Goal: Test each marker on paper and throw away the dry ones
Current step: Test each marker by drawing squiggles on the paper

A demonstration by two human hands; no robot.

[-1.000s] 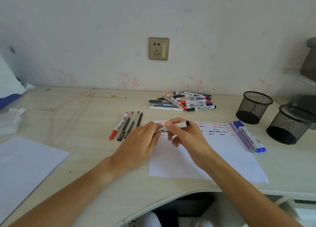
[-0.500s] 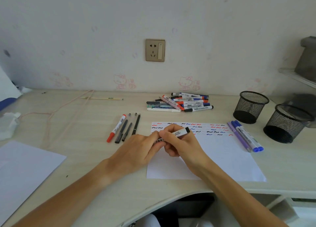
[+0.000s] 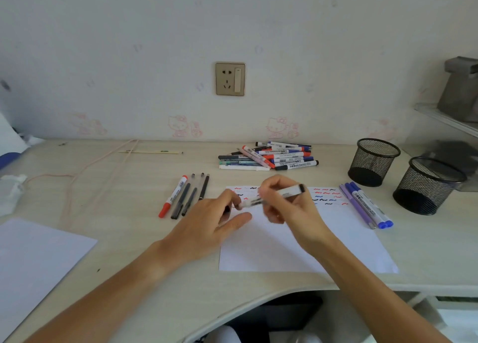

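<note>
1. pale wood desk (image 3: 103, 187) ran under a white wall with a socket (image 3: 230, 79); the sheet of paper (image 3: 297, 249) lay near the front edge, with rows of red, blue and black squiggles along its far edge.

2. the marker (image 3: 274, 196) was held just above the far part of the paper, lying almost level, its black end cap pointing right.

3. the right hand (image 3: 292, 211) had its fingers curled round the barrel. the left hand (image 3: 207, 226) pinched something at the marker's left end, likely the cap; blur made it hard to tell whether the cap was off.

4. to do this step well, i judged the cap should be pulled straight along the barrel, not bent, and kept in the left hand for recapping.

5. the stroke would best go on bare paper nearer than the squiggles, so a faint line shows clearly.

6. the pile of markers (image 3: 269, 156) lay beyond the paper; four pens (image 3: 185, 195) lay left of it; three markers (image 3: 367, 205) lay along its right edge, with two mesh cups (image 3: 373, 161) further right.
</note>
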